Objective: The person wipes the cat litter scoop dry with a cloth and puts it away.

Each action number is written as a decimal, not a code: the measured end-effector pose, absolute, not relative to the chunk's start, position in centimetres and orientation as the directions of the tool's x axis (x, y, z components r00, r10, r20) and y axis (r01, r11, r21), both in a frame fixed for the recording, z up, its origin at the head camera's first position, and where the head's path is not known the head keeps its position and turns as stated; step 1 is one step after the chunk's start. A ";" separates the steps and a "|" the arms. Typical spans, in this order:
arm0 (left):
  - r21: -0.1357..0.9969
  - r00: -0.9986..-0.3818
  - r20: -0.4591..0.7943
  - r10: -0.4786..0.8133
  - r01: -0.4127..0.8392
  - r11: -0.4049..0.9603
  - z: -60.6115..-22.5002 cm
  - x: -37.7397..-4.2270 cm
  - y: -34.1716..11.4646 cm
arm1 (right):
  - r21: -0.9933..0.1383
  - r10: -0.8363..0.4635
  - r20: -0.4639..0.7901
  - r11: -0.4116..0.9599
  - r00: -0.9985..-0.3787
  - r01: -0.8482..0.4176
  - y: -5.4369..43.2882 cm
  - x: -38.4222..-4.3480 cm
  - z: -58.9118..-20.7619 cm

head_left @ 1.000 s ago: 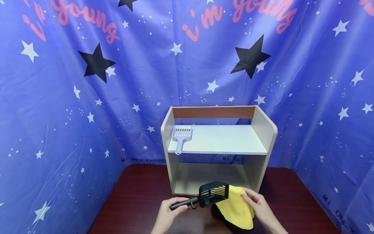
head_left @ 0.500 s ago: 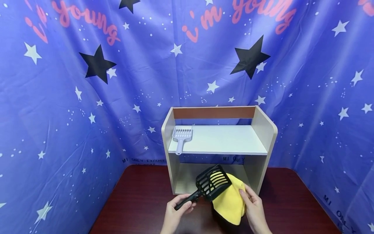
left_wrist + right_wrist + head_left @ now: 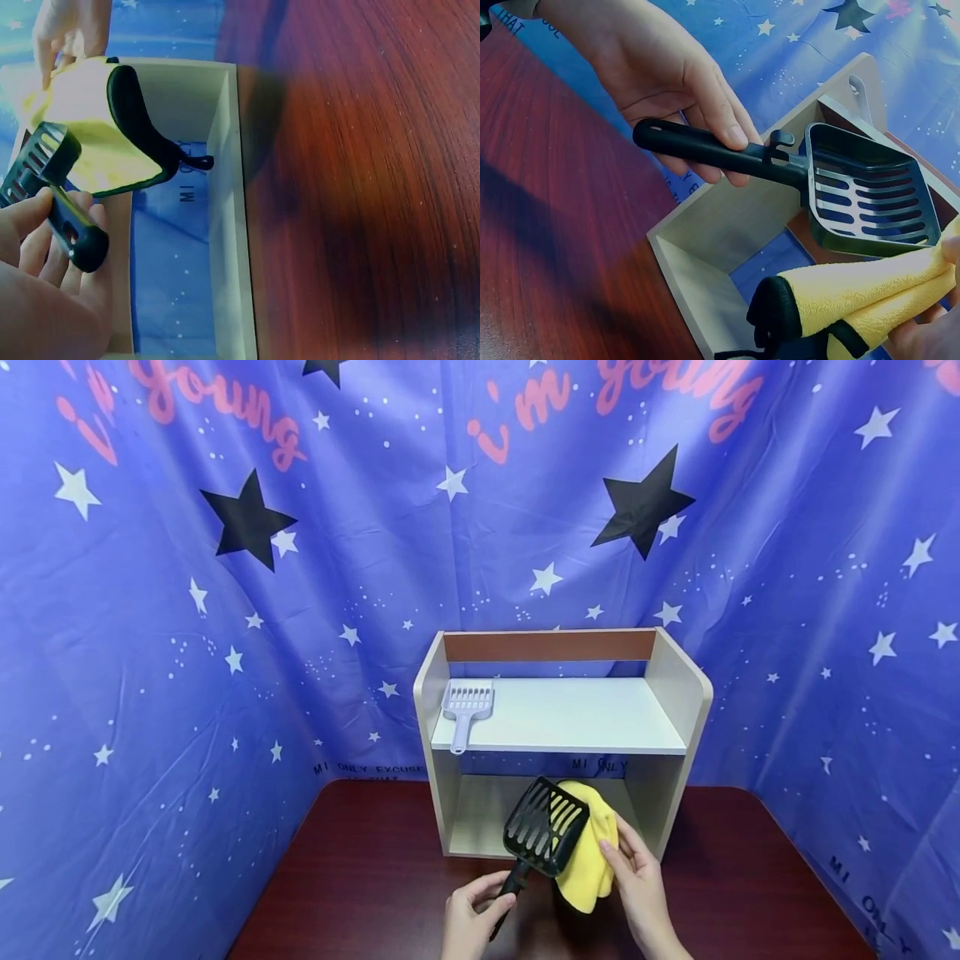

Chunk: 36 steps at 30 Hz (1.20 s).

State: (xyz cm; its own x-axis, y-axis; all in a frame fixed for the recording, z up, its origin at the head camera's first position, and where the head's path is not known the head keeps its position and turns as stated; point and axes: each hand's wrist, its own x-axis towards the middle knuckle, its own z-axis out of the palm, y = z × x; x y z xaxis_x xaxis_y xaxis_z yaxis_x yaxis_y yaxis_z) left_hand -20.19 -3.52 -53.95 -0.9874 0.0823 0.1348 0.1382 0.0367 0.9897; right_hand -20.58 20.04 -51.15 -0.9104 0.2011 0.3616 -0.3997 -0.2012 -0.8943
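Observation:
A black slotted litter scoop (image 3: 542,827) is gripped by its handle in my left hand (image 3: 476,914), its head tilted up in front of the shelf. My right hand (image 3: 637,885) pinches a yellow cloth (image 3: 588,868) at the scoop's right side, and yellow shows through the slots. The right wrist view has the scoop's handle (image 3: 705,148) lying across the left fingers, with a small hook near the head. A black border edges the folded cloth (image 3: 855,296) there. In the left wrist view a black loop (image 3: 196,162) hangs from the cloth's corner.
A small two-tier shelf (image 3: 562,750) stands at the back of the dark red table (image 3: 337,877). On its upper board, at the left, lies a pale grey slotted scoop (image 3: 467,708). A blue star-patterned curtain (image 3: 360,568) surrounds the table.
The black scoop has turned from nearly level to more upright, its slotted face showing. My left hand has shifted right; my right hand and the cloth have moved left and slightly up.

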 end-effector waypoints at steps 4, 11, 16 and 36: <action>0.992 -0.990 0.112 0.088 0.117 0.056 -54.0 -20.0 -3.2 | -0.864 0.197 0.423 -0.207 -0.884 -0.459 20.2 -20.7 -51.3; 0.988 -0.976 0.144 0.163 0.152 0.039 -53.1 -19.6 -2.6 | -0.888 0.291 0.388 -0.135 -0.875 -0.439 20.0 -20.9 -51.5; 0.988 -0.973 0.140 0.186 0.151 0.046 -53.0 -19.5 -2.0 | -0.908 0.397 0.349 -0.081 -0.849 -0.411 19.1 -20.8 -51.9; 0.995 -0.987 0.096 0.130 0.100 0.024 -52.9 -19.4 -1.2 | -0.861 0.314 0.470 -0.042 -0.825 -0.507 18.0 -19.2 -54.6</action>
State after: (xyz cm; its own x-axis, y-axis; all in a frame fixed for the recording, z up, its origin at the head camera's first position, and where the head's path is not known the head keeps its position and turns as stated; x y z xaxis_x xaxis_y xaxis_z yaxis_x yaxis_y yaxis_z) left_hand -19.37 -1.23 -52.86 -0.9869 0.1297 0.0964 0.1003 0.0244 0.9947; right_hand -19.16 18.00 -54.63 -0.8247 0.3143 0.4702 -0.5068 -0.0418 -0.8610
